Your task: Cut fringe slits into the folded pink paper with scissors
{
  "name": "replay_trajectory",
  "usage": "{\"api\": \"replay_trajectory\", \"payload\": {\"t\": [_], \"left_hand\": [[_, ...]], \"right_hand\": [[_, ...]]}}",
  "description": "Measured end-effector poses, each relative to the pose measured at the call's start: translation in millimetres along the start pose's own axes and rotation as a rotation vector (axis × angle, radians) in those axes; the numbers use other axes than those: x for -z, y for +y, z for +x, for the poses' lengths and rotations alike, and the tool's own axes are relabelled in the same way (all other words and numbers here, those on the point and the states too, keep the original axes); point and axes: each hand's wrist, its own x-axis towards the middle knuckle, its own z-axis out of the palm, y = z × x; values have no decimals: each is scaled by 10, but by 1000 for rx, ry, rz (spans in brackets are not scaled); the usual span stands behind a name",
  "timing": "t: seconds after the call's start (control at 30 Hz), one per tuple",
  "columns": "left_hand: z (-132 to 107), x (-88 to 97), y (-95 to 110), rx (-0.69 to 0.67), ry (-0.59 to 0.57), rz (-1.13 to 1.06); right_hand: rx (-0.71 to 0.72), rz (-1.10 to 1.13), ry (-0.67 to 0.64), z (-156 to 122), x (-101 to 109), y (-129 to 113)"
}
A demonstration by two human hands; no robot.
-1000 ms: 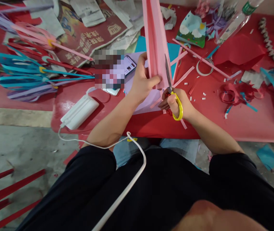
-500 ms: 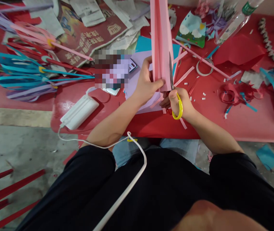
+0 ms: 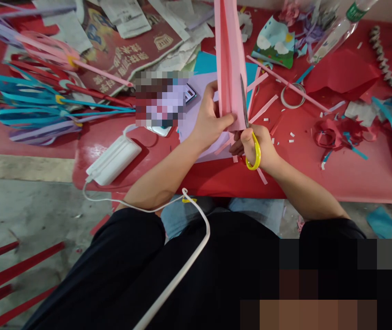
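Observation:
My left hand (image 3: 211, 117) grips the lower end of a long folded pink paper (image 3: 228, 68), thumb on its front, fingers behind. The paper stands up over the table and runs out at the top of the view. My right hand (image 3: 261, 146) is closed around scissors with yellow handles (image 3: 256, 153), thumb through one loop. Their dark blades (image 3: 244, 101) point away from me and lie along the right edge of the pink paper. Under my hands lie a lilac sheet (image 3: 196, 142) and, beyond it, a blue sheet (image 3: 209, 63).
Left are blue paper-strip lanterns (image 3: 27, 98), a phone (image 3: 190, 93), and a white power bank (image 3: 113, 158) whose cable (image 3: 196, 256) crosses in front of me. Right are a tape roll (image 3: 292, 95), red paper (image 3: 343, 75), scraps (image 3: 333, 137) and a plastic bottle (image 3: 336, 36).
The pink paper's upper part has shifted very slightly left, and the scissor blades with it. Both hands keep their grips in nearly the same place.

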Motion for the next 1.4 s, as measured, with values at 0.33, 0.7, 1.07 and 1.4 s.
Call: {"api": "replay_trajectory", "payload": {"t": [0.33, 0.7, 1.07, 1.4], "left_hand": [[-67, -43, 165, 69, 27, 12], [-40, -35, 139, 35, -20, -45], [-22, 13, 85, -27, -42, 73], [-11, -8, -10, -65, -104, 5]], "right_hand": [[117, -66, -28, 47, 94, 33], [96, -95, 17, 47, 103, 83], [29, -88, 30, 21, 99, 23], [47, -43, -29, 44, 136, -21]]}}
